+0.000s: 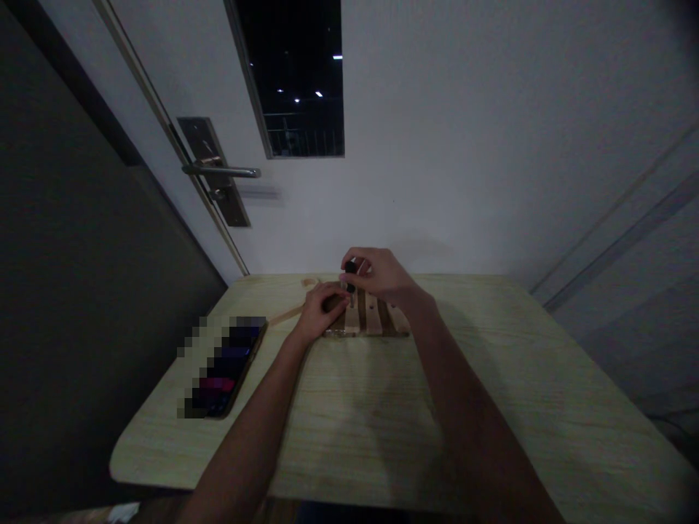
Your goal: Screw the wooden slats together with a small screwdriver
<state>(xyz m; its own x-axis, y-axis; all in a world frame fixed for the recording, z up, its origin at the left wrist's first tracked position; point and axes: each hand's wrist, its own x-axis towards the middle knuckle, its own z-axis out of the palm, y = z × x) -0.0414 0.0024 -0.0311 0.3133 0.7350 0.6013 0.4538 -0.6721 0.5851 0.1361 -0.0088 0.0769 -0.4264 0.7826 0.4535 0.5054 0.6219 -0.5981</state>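
Observation:
A small slatted wooden piece [371, 320] lies on the far middle of the pale wooden table [382, 422]. My left hand [320, 311] rests on its left end, fingers curled and pressing on the wood. Just above the piece, my right hand [379, 276] pinches a small dark-handled tool [350, 276], held upright with its tip pointing down at the slats. A loose thin wooden strip [287, 315] lies to the left of my left hand.
A phone [223, 367] with a lit screen lies on the table's left side. The table stands against a white wall [491, 145]. A door with a metal lever handle [221, 172] is at the left, beside a dark window [298, 73].

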